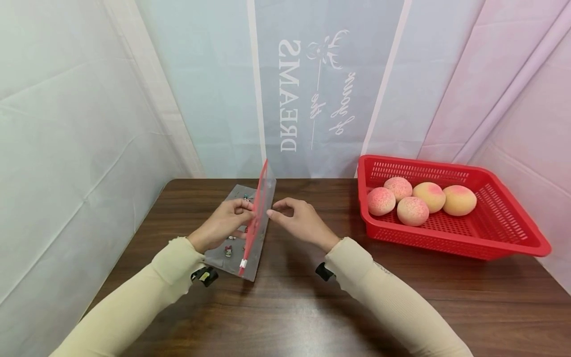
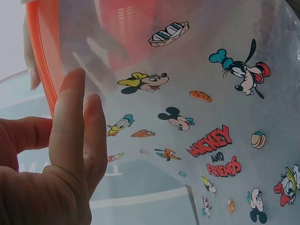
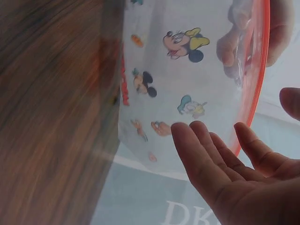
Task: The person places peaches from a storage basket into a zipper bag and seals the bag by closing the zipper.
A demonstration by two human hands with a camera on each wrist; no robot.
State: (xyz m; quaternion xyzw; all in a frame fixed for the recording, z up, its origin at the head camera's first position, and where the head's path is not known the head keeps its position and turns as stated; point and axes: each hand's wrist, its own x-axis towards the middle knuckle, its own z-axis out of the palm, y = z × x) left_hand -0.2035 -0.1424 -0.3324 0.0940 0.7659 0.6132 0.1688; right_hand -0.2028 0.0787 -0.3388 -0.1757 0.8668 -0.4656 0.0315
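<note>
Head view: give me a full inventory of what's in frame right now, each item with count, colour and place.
zip bag: one, clear with red zip strip and cartoon prints, standing on edge at the table's centre-left, between the hands
basket: one, red plastic mesh, right side of the table
peaches: five, pink to yellow-orange, inside the basket
table: one, dark brown wood grain, under everything
backdrop: pale sheets with mirrored lettering, behind the table
left hand: one, cream sleeve, pinching the bag's red top edge
right hand: one, cream sleeve, fingers relaxed just right of the bag, holding nothing
</note>
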